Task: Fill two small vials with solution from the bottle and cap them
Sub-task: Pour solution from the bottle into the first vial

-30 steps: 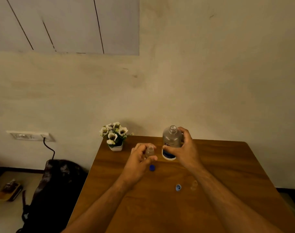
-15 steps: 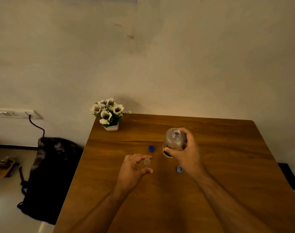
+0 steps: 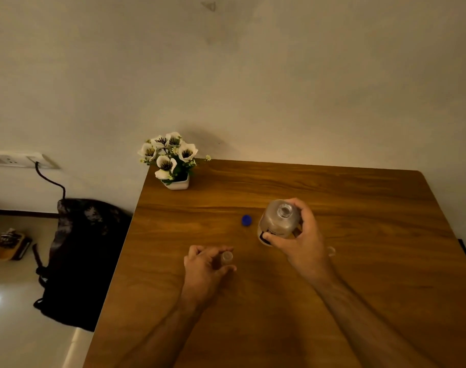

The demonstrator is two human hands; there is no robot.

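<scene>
At frame centre, the left hand pinches an uncapped vial above the table. Right of it, the right hand grips the open bottle; a blue cap lies just left.
</scene>
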